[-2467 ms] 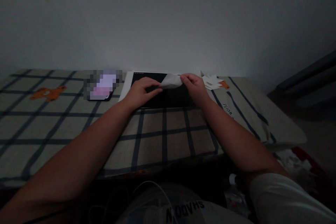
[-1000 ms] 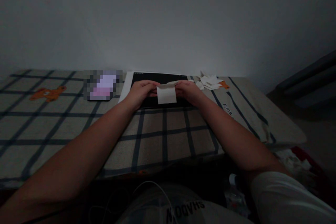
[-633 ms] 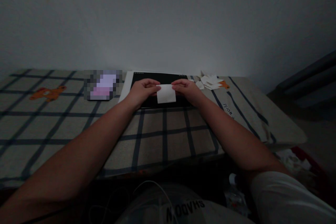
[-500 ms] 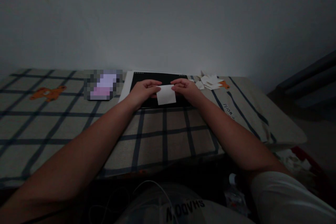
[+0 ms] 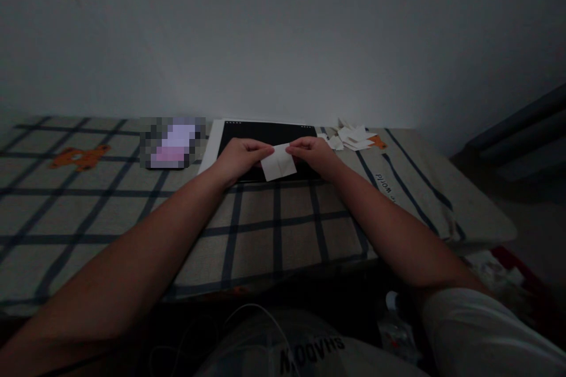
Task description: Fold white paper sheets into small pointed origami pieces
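Observation:
A small square of white paper [image 5: 278, 165] is pinched at its upper edge between both hands, with a faint crease down its middle. My left hand [image 5: 241, 158] grips its upper left corner with thumb and fingers pressed together. At the upper right corner, my right hand [image 5: 315, 155] pinches it the same way. Beneath the hands lies a flat black panel [image 5: 269, 129] with a white border on its left. To the right of my right hand sits a loose pile of white paper pieces [image 5: 354, 138].
A checked cloth [image 5: 256, 235] covers the table, which meets a grey wall [image 5: 274, 35]. A blurred phone [image 5: 174, 144] lies at the left. Below the table's front edge stand a clear bottle [image 5: 395, 330] and, at the right, a red container [image 5: 508, 259] with whitish scraps.
The white paper has tilted and now shows a crease. Both hands' fingers have closed more tightly on its top corners; the things on the table have stayed put.

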Demonstrator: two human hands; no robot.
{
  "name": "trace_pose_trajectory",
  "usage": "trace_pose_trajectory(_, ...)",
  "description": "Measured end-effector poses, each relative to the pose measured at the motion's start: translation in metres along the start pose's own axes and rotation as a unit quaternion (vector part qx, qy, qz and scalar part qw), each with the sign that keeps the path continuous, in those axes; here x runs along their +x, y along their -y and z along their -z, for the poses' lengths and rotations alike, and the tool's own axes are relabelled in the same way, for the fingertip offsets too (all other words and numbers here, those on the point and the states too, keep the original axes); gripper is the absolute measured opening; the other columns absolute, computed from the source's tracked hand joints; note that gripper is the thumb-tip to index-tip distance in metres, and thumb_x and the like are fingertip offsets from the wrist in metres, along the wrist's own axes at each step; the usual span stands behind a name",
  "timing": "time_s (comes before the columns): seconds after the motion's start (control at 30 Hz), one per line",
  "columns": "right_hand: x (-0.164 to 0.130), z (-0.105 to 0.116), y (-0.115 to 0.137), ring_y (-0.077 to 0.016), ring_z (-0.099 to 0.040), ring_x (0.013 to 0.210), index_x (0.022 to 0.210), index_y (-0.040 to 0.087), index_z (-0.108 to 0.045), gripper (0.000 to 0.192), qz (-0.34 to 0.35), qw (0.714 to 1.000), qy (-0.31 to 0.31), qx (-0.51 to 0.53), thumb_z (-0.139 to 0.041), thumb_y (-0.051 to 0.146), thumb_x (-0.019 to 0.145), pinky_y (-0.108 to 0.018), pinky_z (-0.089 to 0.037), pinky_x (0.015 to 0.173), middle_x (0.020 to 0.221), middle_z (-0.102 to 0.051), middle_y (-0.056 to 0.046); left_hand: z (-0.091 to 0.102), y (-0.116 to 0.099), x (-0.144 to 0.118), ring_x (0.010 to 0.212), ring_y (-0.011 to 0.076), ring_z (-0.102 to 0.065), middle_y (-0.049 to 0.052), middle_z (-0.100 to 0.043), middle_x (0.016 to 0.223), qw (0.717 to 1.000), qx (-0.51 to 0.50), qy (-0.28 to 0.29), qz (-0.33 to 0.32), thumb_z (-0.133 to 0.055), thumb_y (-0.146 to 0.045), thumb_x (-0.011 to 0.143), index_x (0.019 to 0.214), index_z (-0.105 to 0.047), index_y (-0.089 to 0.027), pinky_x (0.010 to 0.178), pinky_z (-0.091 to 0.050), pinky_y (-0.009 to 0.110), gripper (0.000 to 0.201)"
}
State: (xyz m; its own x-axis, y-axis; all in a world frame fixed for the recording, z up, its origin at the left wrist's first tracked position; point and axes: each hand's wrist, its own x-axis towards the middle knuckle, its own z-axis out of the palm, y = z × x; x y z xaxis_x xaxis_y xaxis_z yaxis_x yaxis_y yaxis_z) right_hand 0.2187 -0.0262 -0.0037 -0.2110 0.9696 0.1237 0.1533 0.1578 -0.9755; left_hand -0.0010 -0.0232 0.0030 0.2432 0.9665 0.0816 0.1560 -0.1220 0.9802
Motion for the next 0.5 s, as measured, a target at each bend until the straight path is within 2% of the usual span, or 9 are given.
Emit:
trace_pose_trajectory(0.27,0.0024,0.0033,-0.0012,-0.0167,-0.063,0.070,0.081,0.020,-0.073,0.018,0.007,0.999,-0.045,-0.030,-0.077,0.037,0.076,-0.036,-0.055,0.072,0.076,-0.072,-0.003,-0.0010,-0.0082,-0.0015,0.078,0.0222,-0.073,0.009,-0.077,0.082,0.998,-0.056,0.000,0.040,-0.087,-0.042,0.068,0.083,-0.080,-0.017,0.079,-0.063,0.039,0.030)
trace_pose_trajectory(0.5,0.0003,0.0020,0.0019,-0.0175,-0.067,0.076,0.086,0.020,-0.075,0.020,0.003,1.000,-0.026,0.017,-0.079,0.036,0.075,-0.037,-0.058,0.076,0.085,-0.076,-0.004,-0.0003,-0.0106,-0.0021,0.079,0.0224,-0.073,0.008,-0.077,0.079,0.998,-0.036,-0.049,0.003,-0.088,-0.042,0.065,0.082,-0.079,-0.016,0.077,-0.063,0.038,0.032)
